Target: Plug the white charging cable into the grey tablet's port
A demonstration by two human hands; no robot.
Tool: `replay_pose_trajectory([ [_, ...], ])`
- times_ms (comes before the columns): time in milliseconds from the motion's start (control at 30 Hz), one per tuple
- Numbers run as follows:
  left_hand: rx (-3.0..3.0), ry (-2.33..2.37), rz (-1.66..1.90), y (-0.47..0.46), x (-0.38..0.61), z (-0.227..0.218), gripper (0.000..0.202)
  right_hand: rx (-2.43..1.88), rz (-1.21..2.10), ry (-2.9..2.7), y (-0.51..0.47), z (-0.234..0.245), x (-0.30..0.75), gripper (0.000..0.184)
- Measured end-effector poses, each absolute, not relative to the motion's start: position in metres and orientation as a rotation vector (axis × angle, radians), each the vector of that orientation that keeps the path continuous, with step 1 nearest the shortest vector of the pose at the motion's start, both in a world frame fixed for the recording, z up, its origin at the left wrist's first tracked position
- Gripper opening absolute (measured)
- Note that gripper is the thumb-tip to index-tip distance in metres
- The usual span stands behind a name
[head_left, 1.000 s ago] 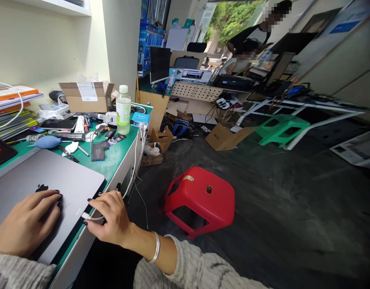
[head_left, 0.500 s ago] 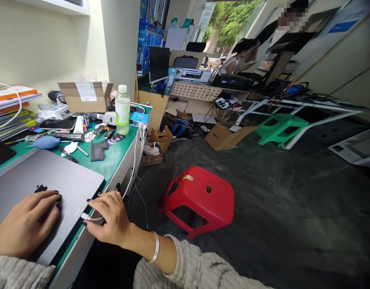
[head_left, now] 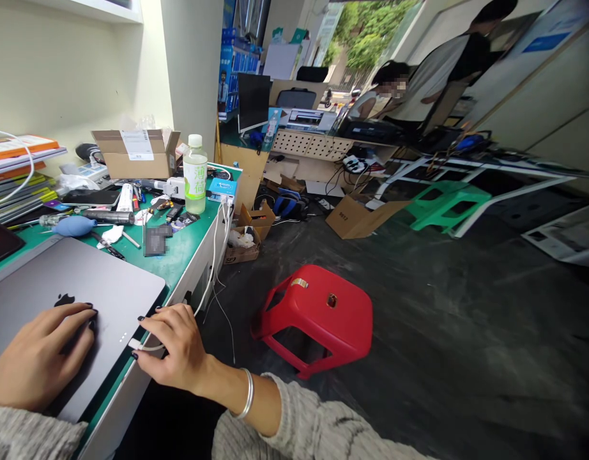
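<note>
A closed grey laptop (head_left: 110, 275) with an apple logo lies at the front of the green desk (head_left: 177, 255). My left hand (head_left: 43, 358) rests on its lid, fingers stretched out and a little bent. At the laptop's near right edge, my right hand (head_left: 177, 348) pinches a white charging cable (head_left: 135, 344) by its plug. The plug end meets the laptop's side; how far in it sits, I cannot tell. Small lights show on the lid's side near it. Behind my fingers the cable runs back along the desk's edge.
Beyond the laptop lie a blue air blower (head_left: 74, 226), a drink bottle (head_left: 195, 176), an open cardboard box (head_left: 136, 160) and small tools. A red stool (head_left: 323, 313) stands on the floor at right. Further off are a green stool (head_left: 448, 198) and two people at a table.
My hands, the laptop and the cable look the same. In the background, the standing person has shifted and now has their back turned more toward me.
</note>
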State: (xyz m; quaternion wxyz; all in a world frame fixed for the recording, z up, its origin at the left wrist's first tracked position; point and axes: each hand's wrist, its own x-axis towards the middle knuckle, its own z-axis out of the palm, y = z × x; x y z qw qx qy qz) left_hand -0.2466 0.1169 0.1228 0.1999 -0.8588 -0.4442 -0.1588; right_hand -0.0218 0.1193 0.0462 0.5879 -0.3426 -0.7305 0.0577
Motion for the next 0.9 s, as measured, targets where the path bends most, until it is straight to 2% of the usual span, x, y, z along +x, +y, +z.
replay_pose_trajectory([
  [900, -2.392, -1.264, -0.428, 0.1181, -0.2457, 0.1236, 0.033, -0.816, 0.154, -1.724, 0.1183, 0.0468, -0.0212, 0.034],
])
